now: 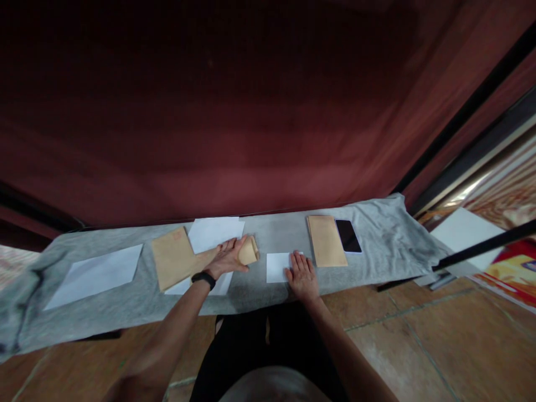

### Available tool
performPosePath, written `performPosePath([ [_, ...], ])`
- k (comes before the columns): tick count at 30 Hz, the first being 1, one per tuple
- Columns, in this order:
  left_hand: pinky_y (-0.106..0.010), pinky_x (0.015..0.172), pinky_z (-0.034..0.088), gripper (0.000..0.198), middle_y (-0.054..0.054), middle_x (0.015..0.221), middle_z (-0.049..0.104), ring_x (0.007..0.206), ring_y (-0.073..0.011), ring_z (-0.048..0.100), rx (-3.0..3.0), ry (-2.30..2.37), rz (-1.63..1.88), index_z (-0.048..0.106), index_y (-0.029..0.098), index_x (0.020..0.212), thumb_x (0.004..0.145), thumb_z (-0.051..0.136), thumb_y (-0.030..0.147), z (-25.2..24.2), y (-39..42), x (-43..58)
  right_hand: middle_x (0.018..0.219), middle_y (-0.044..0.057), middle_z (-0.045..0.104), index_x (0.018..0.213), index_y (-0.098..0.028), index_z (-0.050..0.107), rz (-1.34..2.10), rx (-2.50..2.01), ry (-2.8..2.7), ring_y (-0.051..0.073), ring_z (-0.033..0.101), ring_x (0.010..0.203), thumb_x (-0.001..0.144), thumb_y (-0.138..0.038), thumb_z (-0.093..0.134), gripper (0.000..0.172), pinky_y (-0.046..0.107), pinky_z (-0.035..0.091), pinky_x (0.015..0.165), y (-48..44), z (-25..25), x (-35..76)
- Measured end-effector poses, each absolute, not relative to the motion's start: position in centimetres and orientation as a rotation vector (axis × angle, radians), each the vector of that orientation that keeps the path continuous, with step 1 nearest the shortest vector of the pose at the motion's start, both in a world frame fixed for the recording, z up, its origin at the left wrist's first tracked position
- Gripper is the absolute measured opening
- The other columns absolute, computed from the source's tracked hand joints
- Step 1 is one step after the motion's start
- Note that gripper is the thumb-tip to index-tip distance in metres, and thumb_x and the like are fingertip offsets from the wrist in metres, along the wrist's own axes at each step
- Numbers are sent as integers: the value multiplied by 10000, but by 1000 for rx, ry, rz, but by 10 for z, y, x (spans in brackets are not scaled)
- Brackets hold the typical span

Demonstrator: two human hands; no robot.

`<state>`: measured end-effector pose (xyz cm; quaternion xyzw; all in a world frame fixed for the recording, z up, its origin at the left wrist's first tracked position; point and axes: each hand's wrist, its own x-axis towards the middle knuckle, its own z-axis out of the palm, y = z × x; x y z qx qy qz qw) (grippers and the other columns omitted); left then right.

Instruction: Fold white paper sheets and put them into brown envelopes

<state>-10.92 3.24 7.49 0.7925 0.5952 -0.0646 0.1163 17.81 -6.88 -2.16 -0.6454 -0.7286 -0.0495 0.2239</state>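
Observation:
My left hand [226, 258], with a black band on its wrist, is closed on a brown envelope [247, 251] and holds its flap end up off the grey cloth [377, 245]. My right hand [302, 274] lies flat with fingers stretched out on a small folded white paper [276, 267]. A second brown envelope [172, 258] lies just left of my left hand, partly over a white sheet [215, 233].
A brown envelope stack [326, 240] and a black phone [348, 235] lie to the right on the cloth. Another white sheet [98, 273] lies far left. A dark red curtain [234, 123] hangs behind. Tiled floor [419, 340] lies below, with papers [464, 231] at right.

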Motion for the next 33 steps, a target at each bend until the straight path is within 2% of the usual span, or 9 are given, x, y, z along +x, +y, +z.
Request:
performPosePath([
  [7, -539, 1184, 184, 1212, -143, 1439, 505, 1345, -380, 436, 2408, 1748, 49, 117, 249, 1629, 657, 773, 556, 82, 21, -107, 1535, 158, 498, 1509, -117, 464, -135, -1789, -2000, 292, 446, 1430, 1031, -378, 430, 546, 463, 254, 1203, -69, -23, 177],
  [11, -567, 1212, 144, 1210, -136, 1459, 490, 1394, -363, 404, 2442, 1667, 162, 65, 255, 1628, 689, 775, 533, 77, 3, -98, 1539, 160, 491, 1498, -122, 481, -99, -1797, -1995, 290, 433, 1441, 1023, -369, 447, 536, 468, 252, 1207, -70, -21, 177],
  [15, -592, 1226, 107, 1213, -143, 1520, 432, 1434, -359, 364, 2477, 1594, 202, 67, 262, 1626, 686, 791, 514, 65, -11, -88, 1497, 146, 548, 1426, -139, 566, 45, -1790, -1906, 290, 479, 1405, 1011, -288, 443, 457, 508, 291, 1196, -66, -7, 175],
  [19, -597, 1228, 106, 1218, -142, 1518, 436, 1428, -359, 379, 2494, 1572, 195, 77, 270, 1626, 676, 802, 504, 60, -17, -82, 1321, 88, 693, 1317, -211, 661, 355, -1600, -1753, 207, 623, 1232, 995, -206, 377, 429, 389, 465, 1080, -56, 19, 160],
  [22, -589, 1230, 118, 1215, -145, 1515, 443, 1422, -358, 393, 2532, 1561, 200, 87, 259, 1625, 677, 805, 507, 63, -19, -79, 1212, 64, 740, 1233, -231, 706, 683, -1422, -1644, 200, 676, 1121, 993, -258, 379, 406, 341, 517, 992, -49, 34, 139],
  [24, -585, 1232, 116, 1198, -149, 1515, 449, 1427, -360, 390, 2585, 1533, 210, 105, 253, 1625, 685, 804, 505, 64, -20, -77, 1116, 53, 760, 1140, -221, 732, 1004, -1315, -1483, 215, 688, 1043, 981, -377, 453, 357, 335, 532, 930, -45, 39, 126],
  [27, -574, 1240, 97, 1151, -165, 1498, 472, 1432, -366, 383, 2682, 1488, 224, 158, 238, 1623, 705, 803, 494, 66, -23, -74, 915, 29, 751, 942, -198, 737, 1349, -1215, -1234, 216, 675, 885, 876, -515, 598, 352, 321, 531, 823, -37, 40, 111],
  [33, -556, 1248, 79, 1075, -148, 1518, 459, 1439, -360, 376, 2773, 1467, 196, 216, 282, 1616, 740, 805, 480, 70, -28, -70, 798, 29, 711, 873, -176, 694, 1535, -1170, -1117, 187, 641, 742, 735, -538, 683, 388, 282, 495, 684, -19, 39, 106],
])
